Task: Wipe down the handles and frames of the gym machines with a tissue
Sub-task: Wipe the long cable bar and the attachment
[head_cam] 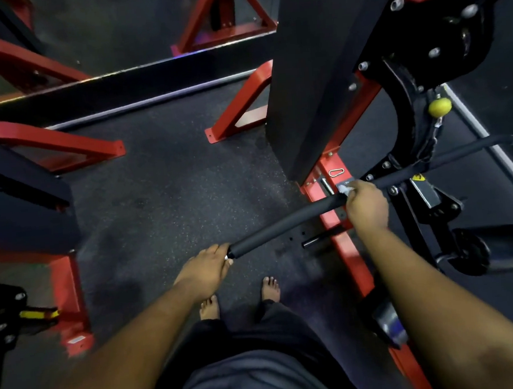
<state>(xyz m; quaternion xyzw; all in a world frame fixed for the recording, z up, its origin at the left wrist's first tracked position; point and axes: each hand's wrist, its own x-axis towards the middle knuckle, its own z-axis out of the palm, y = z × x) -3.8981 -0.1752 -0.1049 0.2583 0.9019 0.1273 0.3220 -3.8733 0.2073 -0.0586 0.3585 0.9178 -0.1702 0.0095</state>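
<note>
Machine frame — red steel base with a black upright column — stands on dark rubber flooring. Across it runs the long padded handle bar. Left hand grips the bar's near end, steadying it. Right hand is clenched round the bar near mid-length, with the white tissue bunched under its fingers. Step in hand, by judgement: wiping the handle. Next move — slide the tissue along the padding toward the left hand, keeping firm contact.
</note>
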